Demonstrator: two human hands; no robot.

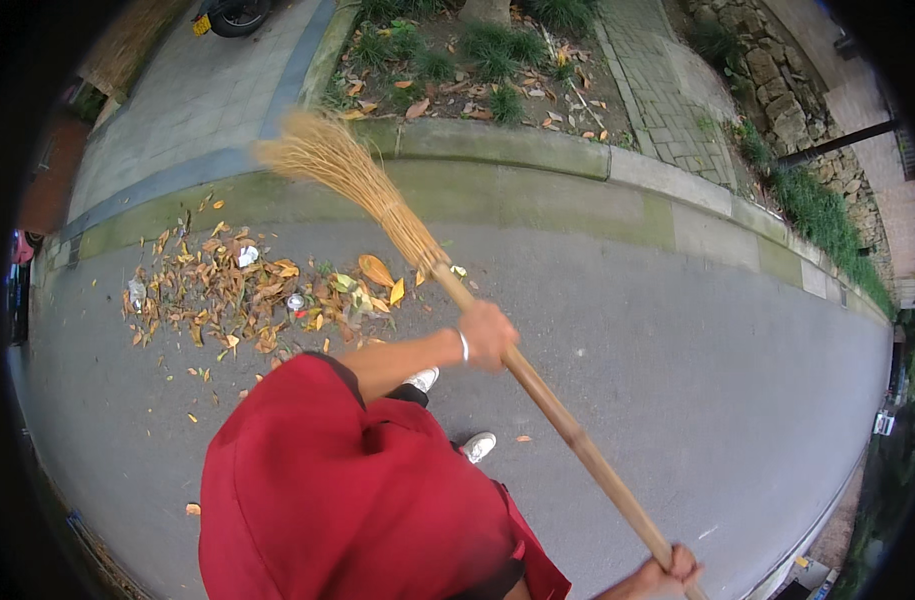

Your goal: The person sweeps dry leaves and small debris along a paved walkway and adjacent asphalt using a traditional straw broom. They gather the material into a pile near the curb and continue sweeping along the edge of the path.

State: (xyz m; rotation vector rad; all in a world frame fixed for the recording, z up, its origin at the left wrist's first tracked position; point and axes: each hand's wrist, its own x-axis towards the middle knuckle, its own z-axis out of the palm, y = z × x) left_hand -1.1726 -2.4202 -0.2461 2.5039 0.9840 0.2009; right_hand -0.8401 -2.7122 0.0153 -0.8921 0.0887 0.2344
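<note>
My left hand [489, 335], with a pale bracelet at the wrist, grips the wooden pole of a long straw broom [536, 390] just below its binding. Near the pole's other end, at the lower right, my right hand [669, 570] is closed around it. The broom's bristle head [337, 161] points to the upper left and overlaps the kerb in view; its tip is blurred, and whether it touches anything cannot be told. Left of the broom, a pile of dry leaves [240, 289] lies on the asphalt, with white scraps, clear plastic and a small round metallic item among them.
A stone kerb [502, 146] borders a planting bed [457, 82] with grass tufts and fallen leaves. A tiled pavement [194, 97] holds a parked vehicle's wheel [240, 16]. My white shoes [480, 447] stand on the asphalt. A rough stone wall [780, 90] rises at the upper right.
</note>
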